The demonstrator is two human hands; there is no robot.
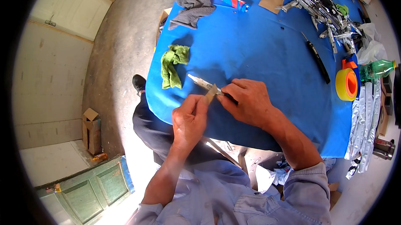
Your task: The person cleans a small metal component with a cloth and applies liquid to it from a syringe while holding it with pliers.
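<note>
Over the near left part of the blue-covered table, my right hand grips a slim silver-and-black pointed tool. Its pale narrow tip points up and to the left, and the dark rear part runs under my fingers. My left hand pinches a small tan strip against the tool's silver body. Whether the strip wraps around the tool or only lies across it, I cannot tell. A crumpled green cloth lies just left of the tool's tip.
A grey cloth and a red-and-blue handled tool lie farther back. Many silver and black slim pieces pile up at the far right. A black slim tool, yellow tape roll and green bottle are to the right.
</note>
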